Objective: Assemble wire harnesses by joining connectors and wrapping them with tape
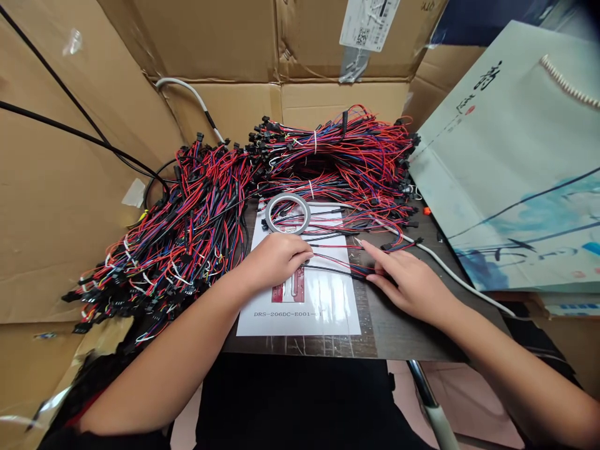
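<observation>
My left hand [276, 257] rests curled on a white paper sheet [323, 300], its fingers closed on the ends of a few thin red and black wires [335, 250]. My right hand [405, 278] lies flat on the same wires further right, fingers stretched out and pressing them to the dark table [375, 337]. A roll of clear tape [287, 213] lies just beyond my left hand. Two big bundles of red, blue and black wire harnesses lie behind: one on the left [182, 231], one at the back [337, 156].
Cardboard walls [60, 206] surround the table on the left and back. A pale paper gift bag [510, 169] leans at the right. A white cable [450, 275] runs across the table's right side. Black cables [70, 128] cross the left cardboard.
</observation>
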Motion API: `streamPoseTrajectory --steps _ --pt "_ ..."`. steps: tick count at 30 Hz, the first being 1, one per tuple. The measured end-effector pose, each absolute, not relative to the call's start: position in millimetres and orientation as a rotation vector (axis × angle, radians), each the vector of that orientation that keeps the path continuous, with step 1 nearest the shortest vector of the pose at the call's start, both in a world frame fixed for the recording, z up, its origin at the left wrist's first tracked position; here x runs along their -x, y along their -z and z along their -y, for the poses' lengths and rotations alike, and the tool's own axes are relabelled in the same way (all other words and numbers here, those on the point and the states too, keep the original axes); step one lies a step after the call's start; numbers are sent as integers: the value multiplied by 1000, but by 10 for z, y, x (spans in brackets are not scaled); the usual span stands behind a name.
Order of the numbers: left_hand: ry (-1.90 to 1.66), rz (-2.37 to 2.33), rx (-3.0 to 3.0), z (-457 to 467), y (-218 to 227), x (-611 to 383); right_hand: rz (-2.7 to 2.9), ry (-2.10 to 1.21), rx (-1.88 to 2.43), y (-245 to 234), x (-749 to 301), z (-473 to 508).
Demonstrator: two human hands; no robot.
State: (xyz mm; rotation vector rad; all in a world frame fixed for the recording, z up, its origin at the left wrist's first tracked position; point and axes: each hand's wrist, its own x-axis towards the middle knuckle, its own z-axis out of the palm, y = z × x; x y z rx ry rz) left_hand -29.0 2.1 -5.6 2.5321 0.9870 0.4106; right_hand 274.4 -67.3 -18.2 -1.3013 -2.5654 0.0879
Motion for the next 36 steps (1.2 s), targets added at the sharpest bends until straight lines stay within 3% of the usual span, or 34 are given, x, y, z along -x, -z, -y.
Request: streamPoseTrajectory --steps 8,14,23,36 --pt "-438 -980 -2520 -34 73 287 2596 280 1218 309 -3195 752" --pt "-420 -938 -2502 -51 73 285 2511 232 1130 374 -3439 701" --pt "-403 -853 -2458 -57 68 299 2512 450 967 419 -3569 662" --pt "-418 -860 -2522 -37 84 283 2515 380 1149 452 -3548 527"
